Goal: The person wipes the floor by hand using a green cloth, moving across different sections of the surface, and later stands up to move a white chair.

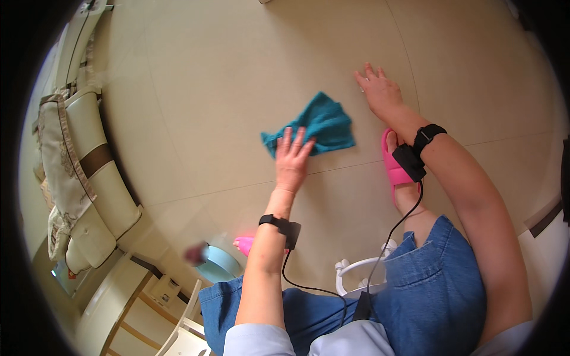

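Observation:
A crumpled teal cloth lies on the beige tiled floor. My left hand rests palm down on its near edge, fingers flat and slightly apart, not curled around it. To the right of the cloth and apart from it, my right hand reaches low over the floor with its fingers spread. A small whitish bit shows beside its thumb; what it is, and whether the hand touches it, is unclear.
I sit on a seat with a white frame and wear pink slippers. By my left leg stands a light-blue basin, with a blurred dark-red thing at its rim. A cream sofa lines the left; cables hang from my wrist straps.

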The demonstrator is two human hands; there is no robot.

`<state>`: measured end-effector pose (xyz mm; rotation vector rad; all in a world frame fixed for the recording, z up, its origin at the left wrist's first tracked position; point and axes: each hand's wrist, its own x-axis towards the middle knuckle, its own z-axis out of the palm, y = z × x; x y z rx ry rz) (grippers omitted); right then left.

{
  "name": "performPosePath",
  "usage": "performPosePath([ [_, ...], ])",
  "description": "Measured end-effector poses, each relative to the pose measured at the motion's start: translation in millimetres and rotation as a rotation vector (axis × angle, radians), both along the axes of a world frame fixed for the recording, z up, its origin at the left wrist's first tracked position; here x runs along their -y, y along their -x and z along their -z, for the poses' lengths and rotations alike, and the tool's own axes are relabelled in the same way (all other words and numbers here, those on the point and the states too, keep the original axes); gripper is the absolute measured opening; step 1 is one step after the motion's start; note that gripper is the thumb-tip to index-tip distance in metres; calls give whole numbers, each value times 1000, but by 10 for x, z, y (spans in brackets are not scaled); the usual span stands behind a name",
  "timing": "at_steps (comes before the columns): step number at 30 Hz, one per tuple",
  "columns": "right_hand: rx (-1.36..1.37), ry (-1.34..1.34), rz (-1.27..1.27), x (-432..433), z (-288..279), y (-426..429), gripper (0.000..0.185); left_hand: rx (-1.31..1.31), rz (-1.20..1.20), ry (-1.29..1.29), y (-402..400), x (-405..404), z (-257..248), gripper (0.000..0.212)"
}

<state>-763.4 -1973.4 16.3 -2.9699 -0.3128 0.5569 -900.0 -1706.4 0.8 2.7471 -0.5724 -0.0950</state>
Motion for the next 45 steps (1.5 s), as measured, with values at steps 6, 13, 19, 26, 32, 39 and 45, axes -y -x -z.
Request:
performPosePath([
  [6,-11,44,-38,-74,-37,-16,47,18,-432,-170,-131,-980,51,54],
  [13,20,128,-54,-32,56,19,48,65,-42,-79,-126,-251,-41,42],
  [19,37,149,-69,-25,97,30,54,72,243,14,-646,163,-157,33],
  [26,55,169,-94,-31,177,37,58,152,-121,-299,-1489,-860,172,47],
  [32,51,273,-111,138,224,52,54,-363,-755,-298,-1298,-1932,430,66],
  [39,71,207,-105,4,245,5,50,-11,-515,-245,-251,-1968,401,66],
  [45,51,215,-76,-60,198,20,49,-52,-229,-127,501,-825,-48,60],
])
